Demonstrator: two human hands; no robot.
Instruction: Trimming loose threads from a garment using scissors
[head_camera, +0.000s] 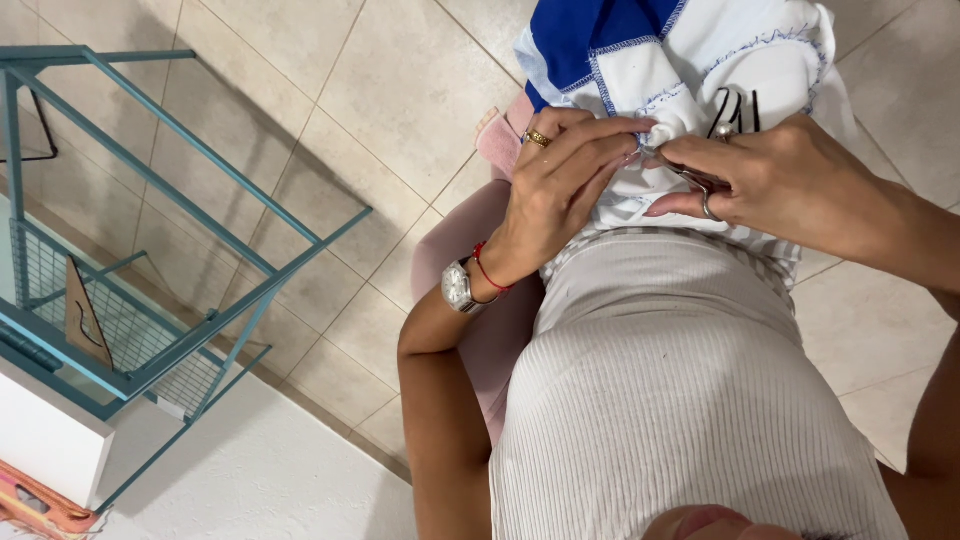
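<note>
A white and blue garment (690, 60) with blue stitching lies across my lap. My left hand (560, 180), with a gold ring, a silver watch and a red string at the wrist, pinches a fold of the white cloth. My right hand (780, 175) meets it at the same fold and holds a small metal tool (700, 185), thin and partly hidden by the fingers. Both hands touch at the cloth's edge above my ribbed beige top (680, 400).
A teal metal rack (150, 260) with a wire mesh shelf stands at the left on a white surface (260, 480). Beige floor tiles (380, 90) lie below. My pink-clad leg (470, 260) and a pink slipper (500, 140) show beside the garment.
</note>
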